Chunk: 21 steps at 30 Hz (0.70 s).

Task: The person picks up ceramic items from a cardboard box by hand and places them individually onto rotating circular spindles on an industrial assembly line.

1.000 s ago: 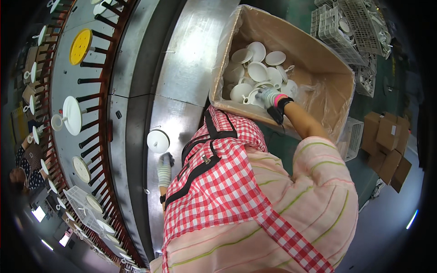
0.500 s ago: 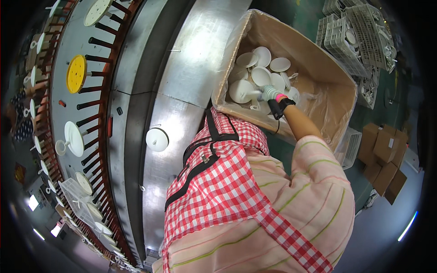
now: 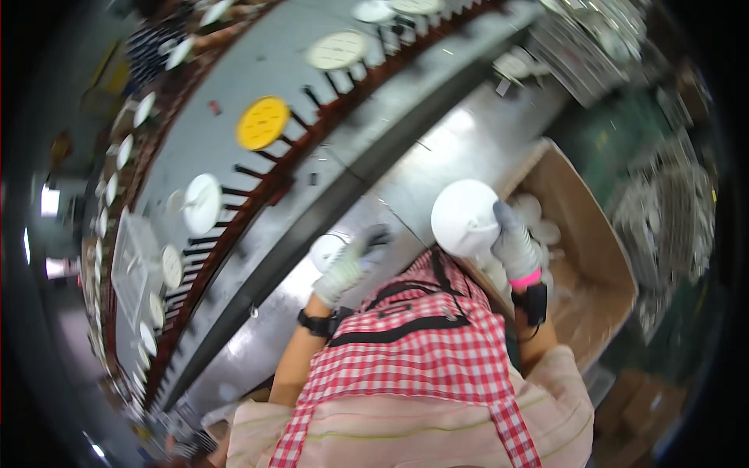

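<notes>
My right hand (image 3: 516, 238), in a striped knit glove with a pink cuff, grips a white round disc (image 3: 460, 212) by its right edge. A small white stub shows on the disc's lower right. The disc is raised over the left rim of the cardboard box. My left hand (image 3: 353, 269), gloved with dark fingertips, is over the metal ledge with its fingers stretched to the right, a little blurred, and nothing visible in them. Just behind it, another white disc (image 3: 326, 251) lies on the ledge, partly covered by the hand. Several white discs (image 3: 538, 222) lie inside the box.
The plastic-lined cardboard box (image 3: 581, 187) stands at my right. Left of the metal ledge (image 3: 421, 168) runs a conveyor rack (image 3: 300, 160) with dark pegs, bearing white discs and a yellow disc (image 3: 263, 123). White crates (image 3: 663, 210) are stacked at far right. Another person's arm (image 3: 222, 35) is at upper left.
My right hand has come up out of the box with a white disc. My left hand has come into view over the ledge. The whole view has turned.
</notes>
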Motion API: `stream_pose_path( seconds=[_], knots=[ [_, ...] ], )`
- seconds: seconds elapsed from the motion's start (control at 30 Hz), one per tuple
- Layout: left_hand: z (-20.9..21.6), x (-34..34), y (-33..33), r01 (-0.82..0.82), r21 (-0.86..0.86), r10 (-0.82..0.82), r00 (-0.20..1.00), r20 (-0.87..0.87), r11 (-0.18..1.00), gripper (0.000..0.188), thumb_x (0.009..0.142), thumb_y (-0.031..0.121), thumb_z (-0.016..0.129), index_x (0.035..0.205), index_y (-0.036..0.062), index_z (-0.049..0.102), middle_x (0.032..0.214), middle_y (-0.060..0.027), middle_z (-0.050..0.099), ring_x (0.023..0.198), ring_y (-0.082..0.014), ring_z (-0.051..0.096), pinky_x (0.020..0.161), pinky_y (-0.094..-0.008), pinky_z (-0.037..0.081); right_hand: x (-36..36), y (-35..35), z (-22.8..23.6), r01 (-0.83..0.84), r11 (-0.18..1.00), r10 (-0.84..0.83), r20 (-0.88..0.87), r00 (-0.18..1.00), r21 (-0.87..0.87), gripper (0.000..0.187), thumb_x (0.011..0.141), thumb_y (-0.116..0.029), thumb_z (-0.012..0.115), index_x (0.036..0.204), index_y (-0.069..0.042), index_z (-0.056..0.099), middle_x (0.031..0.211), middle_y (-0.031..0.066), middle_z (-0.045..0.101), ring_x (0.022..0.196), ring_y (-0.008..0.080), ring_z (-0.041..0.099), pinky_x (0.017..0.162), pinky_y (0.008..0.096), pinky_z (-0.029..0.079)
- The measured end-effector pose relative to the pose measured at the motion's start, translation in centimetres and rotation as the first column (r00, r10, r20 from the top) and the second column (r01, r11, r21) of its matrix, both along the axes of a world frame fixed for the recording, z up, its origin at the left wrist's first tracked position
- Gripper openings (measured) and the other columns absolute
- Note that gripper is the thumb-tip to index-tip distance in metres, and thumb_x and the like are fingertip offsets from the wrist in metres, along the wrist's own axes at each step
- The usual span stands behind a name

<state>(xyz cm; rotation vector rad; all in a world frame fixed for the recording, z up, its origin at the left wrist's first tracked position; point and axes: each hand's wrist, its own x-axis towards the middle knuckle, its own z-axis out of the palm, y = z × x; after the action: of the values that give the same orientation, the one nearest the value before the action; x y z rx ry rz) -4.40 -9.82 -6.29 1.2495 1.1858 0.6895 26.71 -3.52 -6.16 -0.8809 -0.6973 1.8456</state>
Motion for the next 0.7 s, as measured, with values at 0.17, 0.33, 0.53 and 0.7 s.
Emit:
stream_pose_path(
  seconds=[0.17,0.33,0.53,0.7],
  knots=[
    [5.2,2.0,-0.9,-0.081,-0.015,0.083,0.964,0.254,0.997,0.063,0.084,0.02,0.063,0.138,0.0011,0.035,0.126,-0.012,0.052,0.113,-0.0167,0.05,0.098,-0.0276,0.039,-8.0,-2.4,1.4,-0.284,0.937,0.239,-0.222,0.945,-0.202,0.058,0.09,-0.038,0.053,0.128,0.005,0.044,0.119,0.016,0.056,0.109,0.0256,0.055,0.097,0.0355,0.043],
    [3.8,0.6,-5.7,-0.263,-0.099,0.281,0.886,0.369,0.96,0.06,0.083,0.027,0.066,0.129,-0.0036,0.045,0.122,-0.0098,0.056,0.11,-0.0163,0.052,0.095,-0.0305,0.042,-8.4,-2.6,0.5,-0.623,0.674,0.265,0.657,0.706,0.397,0.059,0.087,-0.03,0.056,0.133,0.003,0.04,0.135,0.0193,0.042,0.124,0.0267,0.042,0.099,0.0362,0.039],
    [-0.7,1.2,-5.8,-0.265,0.112,0.225,0.934,0.278,0.958,0.055,0.084,0.029,0.063,0.126,-0.0034,0.048,0.117,-0.0128,0.059,0.109,-0.0201,0.053,0.096,-0.0326,0.041,-10.1,-1.1,0.9,-0.82,0.226,0.129,0.818,0.561,0.527,0.051,0.087,-0.032,0.054,0.131,-0.008,0.047,0.142,0.0239,0.031,0.131,0.0405,0.03,0.106,0.0475,0.029],
    [0.5,1.2,-6.0,-0.383,0.173,0.281,0.859,0.428,0.907,0.052,0.089,0.027,0.058,0.13,-0.0019,0.044,0.117,-0.012,0.059,0.108,-0.0188,0.054,0.094,-0.0315,0.043,-12.0,5.1,2.3,-0.796,-0.242,-0.294,0.74,0.605,0.555,0.039,0.091,-0.034,0.049,0.123,-0.012,0.056,0.14,0.0224,0.036,0.128,0.0434,0.034,0.103,0.0525,0.03]
  ],
)
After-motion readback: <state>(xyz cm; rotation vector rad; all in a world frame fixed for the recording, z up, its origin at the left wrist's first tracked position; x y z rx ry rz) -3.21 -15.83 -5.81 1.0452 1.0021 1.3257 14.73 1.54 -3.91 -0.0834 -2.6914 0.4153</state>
